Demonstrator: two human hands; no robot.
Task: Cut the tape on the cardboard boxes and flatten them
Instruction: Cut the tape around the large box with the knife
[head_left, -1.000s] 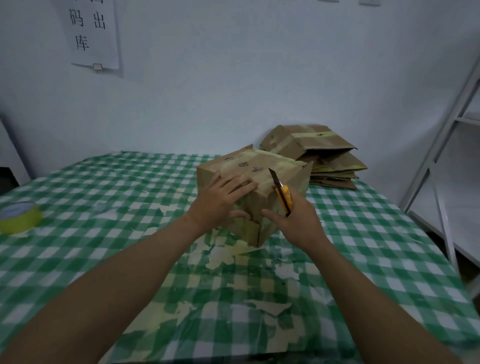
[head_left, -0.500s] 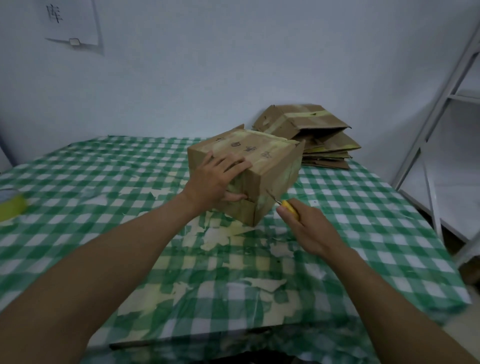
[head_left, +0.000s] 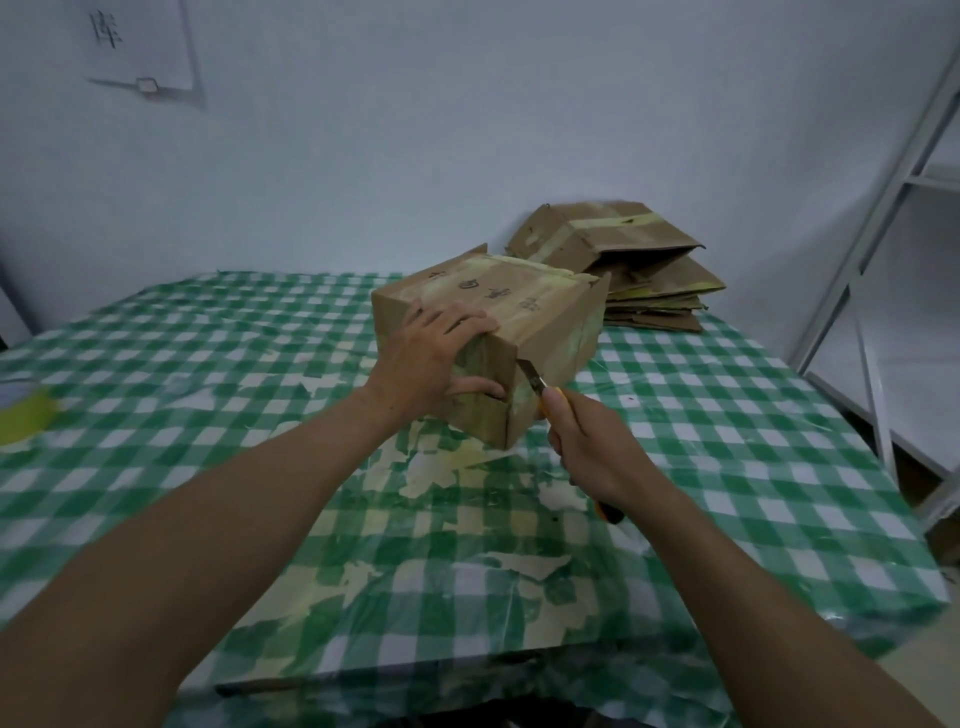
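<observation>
A taped brown cardboard box with dark writing on top stands tilted on the checked table, raised on its near corner. My left hand grips its near left side, fingers over the top edge and thumb on the front face. My right hand holds an orange utility knife, whose blade tip touches the box's near vertical edge just under the top. The knife's handle end sticks out below my wrist.
A stack of flattened cardboard boxes lies at the table's far right, behind the box. A yellow tape roll sits at the left edge. A white metal shelf frame stands to the right. The green checked tablecloth has torn, peeling patches.
My right hand swung the knife down from pointing upward beside the box, then raised the blade to the box's near edge. My left hand has kept its hold on the box.
</observation>
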